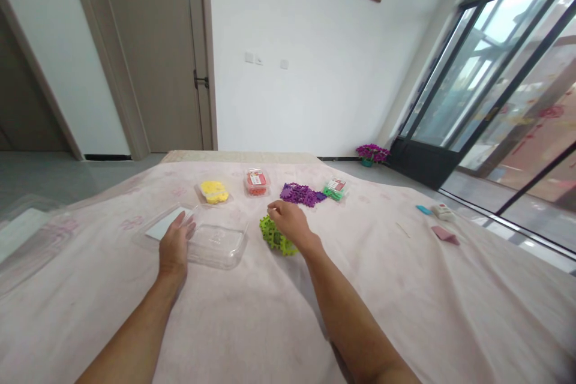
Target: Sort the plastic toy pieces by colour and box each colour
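Note:
My left hand (174, 244) lies flat, fingers stretched out, against the near left side of an empty clear plastic box (217, 244) with its lid hinged open. My right hand (291, 222) rests over a pile of lime-green puzzle-like pieces (275, 238), fingers curled in a pinch at the pile's far edge; what they hold is too small to name. Just beyond lies a heap of purple pieces (300, 194) on the pink cloth (252, 312).
Clear boxes of yellow pieces (214, 191), red pieces (257, 182) and green pieces (335, 189) sit in a row at the back. Small items, a blue piece (423, 210) and a pink card (445, 234), lie at the right. A glass door stands at the right.

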`<action>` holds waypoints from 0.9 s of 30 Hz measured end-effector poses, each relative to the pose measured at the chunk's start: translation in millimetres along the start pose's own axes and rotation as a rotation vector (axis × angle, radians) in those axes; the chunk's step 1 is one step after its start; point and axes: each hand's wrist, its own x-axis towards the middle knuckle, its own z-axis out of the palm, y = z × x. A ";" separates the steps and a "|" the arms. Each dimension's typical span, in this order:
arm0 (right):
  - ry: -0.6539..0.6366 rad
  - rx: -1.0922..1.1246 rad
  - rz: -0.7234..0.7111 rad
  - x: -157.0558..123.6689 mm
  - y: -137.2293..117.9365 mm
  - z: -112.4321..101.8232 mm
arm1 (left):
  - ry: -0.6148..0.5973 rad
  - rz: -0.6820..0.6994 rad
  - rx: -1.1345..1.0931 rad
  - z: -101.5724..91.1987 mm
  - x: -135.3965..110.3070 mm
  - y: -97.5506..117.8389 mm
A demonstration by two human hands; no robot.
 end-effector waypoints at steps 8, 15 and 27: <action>-0.188 -0.181 0.204 5.4 75.5 -29.8 | -0.080 0.161 0.229 -6.5 -9.9 7.4; -0.411 -0.090 0.280 5.2 73.3 -21.2 | -0.254 0.215 0.256 -4.7 -12.3 11.2; 0.158 -0.075 0.139 9.2 54.2 -29.8 | -0.478 -0.006 0.127 2.5 -13.9 11.3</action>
